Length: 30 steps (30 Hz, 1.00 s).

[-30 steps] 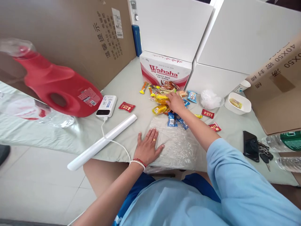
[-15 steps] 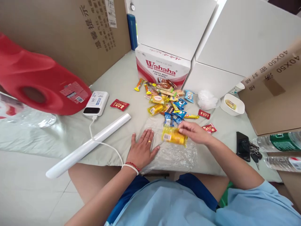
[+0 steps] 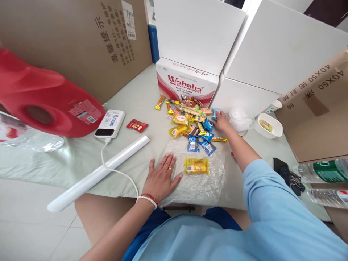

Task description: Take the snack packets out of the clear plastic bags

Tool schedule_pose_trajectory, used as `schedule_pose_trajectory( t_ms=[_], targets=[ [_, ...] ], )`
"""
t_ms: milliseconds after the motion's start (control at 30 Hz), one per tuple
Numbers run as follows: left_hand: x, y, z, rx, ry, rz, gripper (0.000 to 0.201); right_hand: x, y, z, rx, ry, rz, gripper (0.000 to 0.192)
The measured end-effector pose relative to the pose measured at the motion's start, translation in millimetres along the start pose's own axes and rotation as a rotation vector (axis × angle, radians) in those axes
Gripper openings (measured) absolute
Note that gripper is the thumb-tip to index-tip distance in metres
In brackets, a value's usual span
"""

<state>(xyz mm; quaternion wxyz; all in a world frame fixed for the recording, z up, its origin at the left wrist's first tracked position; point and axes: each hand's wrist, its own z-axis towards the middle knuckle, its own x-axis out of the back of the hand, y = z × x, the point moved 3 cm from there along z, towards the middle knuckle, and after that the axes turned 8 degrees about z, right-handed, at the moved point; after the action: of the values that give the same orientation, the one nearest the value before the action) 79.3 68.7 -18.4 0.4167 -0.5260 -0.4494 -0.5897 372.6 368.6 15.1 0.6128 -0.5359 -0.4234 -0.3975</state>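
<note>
My left hand (image 3: 162, 178) lies flat, fingers spread, on the left edge of a clear plastic bag (image 3: 195, 190) spread on the table. A yellow-wrapped snack cake (image 3: 197, 166) rests on that bag, touched by neither hand. My right hand (image 3: 222, 122) is stretched out to the right side of a snack pile, its fingers closed around a light blue snack packet (image 3: 215, 114) that they partly cover. Beside it in the pile are dark blue packets (image 3: 193, 143), yellow-wrapped cakes (image 3: 178, 131) and small stick-shaped snacks (image 3: 160, 102).
Behind the pile stands a Wahaha carton (image 3: 187, 81). To the left are a red jug (image 3: 49, 94), a power bank (image 3: 110, 124) with a cable, a white tube (image 3: 100, 172) and a red packet (image 3: 137, 125). On the right are a crumpled bag (image 3: 240, 119), a white bowl (image 3: 277, 129) and bottles (image 3: 323, 171).
My right hand has let go of the yellow-wrapped cake on the clear bag and moved up and away to the light blue packet. My left hand stays flat. The view has tilted slightly.
</note>
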Motion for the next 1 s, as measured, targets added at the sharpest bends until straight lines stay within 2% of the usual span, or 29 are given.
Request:
schedule_pose_trajectory(
  t_ms=[67, 167, 300, 400, 467, 533, 700, 767, 867, 1000],
  targets=[
    [0.4, 0.2, -0.1, 0.0, 0.003, 0.007, 0.068, -12.6, 6.1, 0.6, -0.013, 0.023, 0.0, 0.06],
    [0.5, 0.2, -0.3, -0.005, 0.018, 0.011, 0.068, -20.3, 14.3, -17.7, 0.03, 0.086, -0.033, 0.054],
    [-0.7, -0.3, -0.5, -0.012, 0.046, 0.017, 0.068, -11.3, 32.8, -46.2, 0.089, 0.037, -0.108, 0.057],
    [-1.6, -0.5, -0.5, -0.019, 0.054, 0.024, 0.069, 2.7, 39.8, -54.5, 0.085, -0.023, -0.149, 0.06],
    [-1.8, -0.4, -0.4, -0.022, 0.052, 0.033, 0.069, 10.4, 32.4, -53.0, 0.076, 0.001, -0.12, 0.057],
    [-1.6, -0.3, -0.3, -0.021, 0.049, 0.044, 0.068, 12.0, 12.4, -49.0, 0.115, 0.035, -0.073, 0.054],
    [-1.2, 0.6, -0.4, -0.019, 0.045, 0.05, 0.067, -13.6, -65.0, -44.6, 0.421, -0.036, 0.031, 0.063],
    [-1.3, 1.0, -0.9, -0.02, 0.051, 0.044, 0.067, -24.3, -85.8, -44.2, 0.501, -0.079, -0.002, 0.063],
    [-1.8, 0.6, -1.8, -0.012, 0.067, 0.03, 0.068, -28.0, -90.8, -37.9, 0.486, -0.122, -0.085, 0.051],
    [-3.1, -0.5, -2.5, -0.008, 0.074, 0.011, 0.07, -8.7, -62.2, -20.9, 0.188, -0.013, -0.126, 0.041]
  ],
)
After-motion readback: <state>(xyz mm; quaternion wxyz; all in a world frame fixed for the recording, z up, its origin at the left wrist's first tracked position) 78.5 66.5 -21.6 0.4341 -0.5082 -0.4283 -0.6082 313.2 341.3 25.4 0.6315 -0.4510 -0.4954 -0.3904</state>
